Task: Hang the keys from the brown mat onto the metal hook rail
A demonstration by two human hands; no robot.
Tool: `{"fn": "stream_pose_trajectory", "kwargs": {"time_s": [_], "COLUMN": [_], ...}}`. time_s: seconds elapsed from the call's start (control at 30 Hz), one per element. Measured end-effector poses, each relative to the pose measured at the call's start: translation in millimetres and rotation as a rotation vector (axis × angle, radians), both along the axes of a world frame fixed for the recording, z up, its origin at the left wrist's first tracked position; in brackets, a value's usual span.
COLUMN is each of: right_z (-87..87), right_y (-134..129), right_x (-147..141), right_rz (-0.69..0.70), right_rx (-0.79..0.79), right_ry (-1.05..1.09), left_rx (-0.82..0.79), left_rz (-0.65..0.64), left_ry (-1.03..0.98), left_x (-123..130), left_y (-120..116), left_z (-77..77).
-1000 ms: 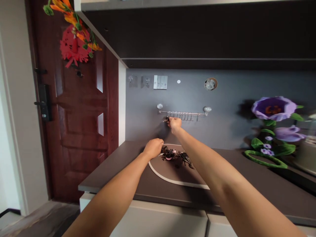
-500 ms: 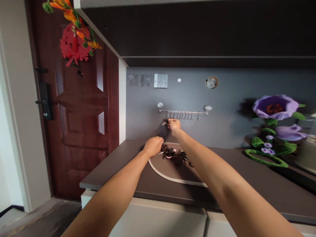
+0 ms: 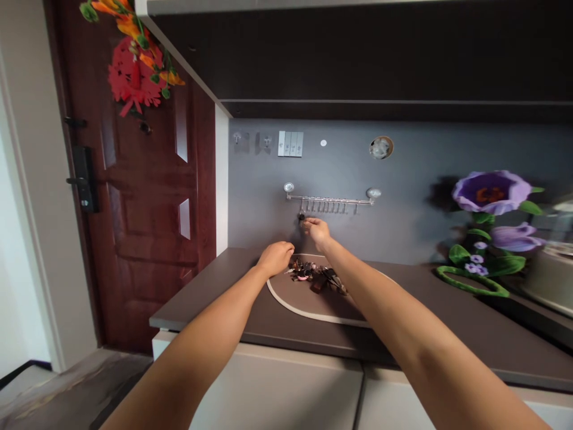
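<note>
A key with a dark head (image 3: 301,217) hangs from the leftmost hook of the clear hook rail (image 3: 331,200) on the grey back panel. My right hand (image 3: 317,232) is just right of the key, fingers stretched out and apart at the tips; whether they still touch it is hard to see. Lower left, my left hand (image 3: 276,258) is closed above the left edge of the brown mat (image 3: 295,301), and anything inside its fingers is hidden. On the mat beside it lies a pile of keys and key fobs (image 3: 308,272).
A purple plush flower (image 3: 492,191) with a green looped base stands at the right of the dark counter (image 3: 188,304), by a pale container (image 3: 550,275). A dark cabinet (image 3: 358,54) overhangs the counter. Left is a red-brown door (image 3: 152,239); switches (image 3: 290,144) are above the rail.
My right hand has lowered slightly away from the hook. The key, tilted beside the fingers before, now hangs straight down. My left hand stays almost in place; the view has shifted a little.
</note>
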State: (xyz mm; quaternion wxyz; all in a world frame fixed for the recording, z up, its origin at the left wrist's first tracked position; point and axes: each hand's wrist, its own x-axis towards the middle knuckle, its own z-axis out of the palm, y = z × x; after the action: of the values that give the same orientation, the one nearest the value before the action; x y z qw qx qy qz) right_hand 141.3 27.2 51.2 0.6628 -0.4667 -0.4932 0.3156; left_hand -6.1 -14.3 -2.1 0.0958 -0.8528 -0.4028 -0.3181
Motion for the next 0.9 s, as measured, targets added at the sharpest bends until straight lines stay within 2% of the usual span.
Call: {"fn": "stream_pose_trajectory", "kwargs": {"time_s": [0.1, 0.27, 0.47, 0.6, 0.73, 0.9], "right_z": [-4.4, -13.1, -38.6, -52.3, -54.6, -55.4], "right_y": [-11.8, -39.7, -63.1, -64.8, -63.1, -60.8], "right_x": [4.0, 9.9, 18.5, 25.0, 27.2, 26.3], "right_rz": [0.011, 0.113, 0.145, 0.097, -0.006, -0.065], "right_rx": [-0.002, -0.004, 0.016, 0.088, 0.165, 0.126], "right_ry": [-0.011, -0.036, -0.184, -0.429, -0.672, -0.774], "left_rx": [-0.008, -0.023, -0.065, -0.091, -0.104, -0.124], "left_rz": [-0.003, -0.023, -0.071, -0.128, -0.176, -0.207], "left_ry": [-0.003, -0.009, 0.006, 0.045, 0.101, 0.156], "left_x": [0.0, -0.2, -1.1, -1.0, 0.0, 0.8], "left_y": [-0.3, -2.0, -2.1, -3.2, -6.8, -6.9], "left_z": [0.5, 1.4, 1.3, 0.6, 1.2, 0.3]}}
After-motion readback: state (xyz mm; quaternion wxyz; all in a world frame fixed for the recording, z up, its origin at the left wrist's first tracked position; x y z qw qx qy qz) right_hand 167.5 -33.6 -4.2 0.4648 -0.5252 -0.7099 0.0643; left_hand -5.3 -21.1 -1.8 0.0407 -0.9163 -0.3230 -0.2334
